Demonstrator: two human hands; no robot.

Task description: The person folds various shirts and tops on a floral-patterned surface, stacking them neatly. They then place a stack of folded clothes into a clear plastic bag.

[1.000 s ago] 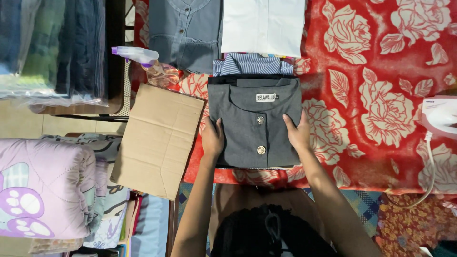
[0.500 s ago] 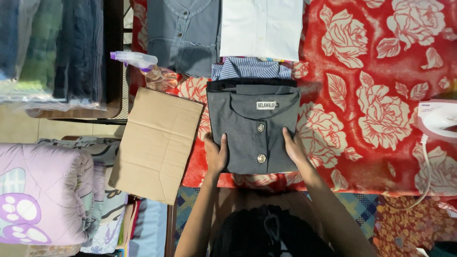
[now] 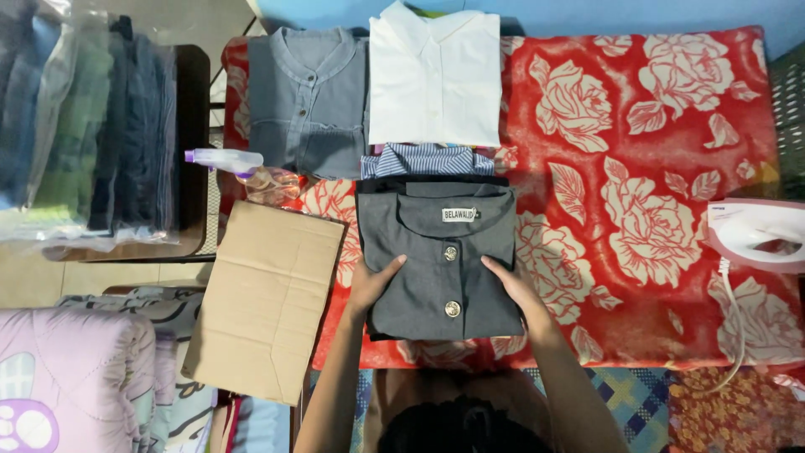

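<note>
Starting at the far left, one stack of bagged clothes [image 3: 84, 126] stands upright in clear plastic, and below it lies one lilac quilt [image 3: 67, 377] with a paw print. Next come one spray bottle [image 3: 231, 161] lying on its side and one flat sheet of brown cardboard [image 3: 267, 298], which overhangs the left edge of the worktop [image 3: 671, 126], covered in a red rose-patterned cloth.

Four folded garments are in view on the cloth: one blue-grey shirt [image 3: 306, 101] at the upper left, one white shirt [image 3: 434, 75] just beside it, one striped shirt [image 3: 428, 159] peeking out below the white one, and one dark grey buttoned shirt [image 3: 440, 252] nearest the person, overlapping the striped one's lower edge.

Both hands lie on the dark grey buttoned shirt, set well apart. The left hand [image 3: 373, 281] presses flat on its lower left side, fingers spread and pointing up and inward. The right hand [image 3: 513, 285] mirrors it on the lower right side, palm down; neither is closed around the fabric. Two buttons show between them. Both forearms rise from the bottom edge, either side of the person's dark hair.

At the far right, one white and pink iron [image 3: 755, 235] sits at the worktop's edge, its white cord [image 3: 738, 327] trailing downward.
</note>
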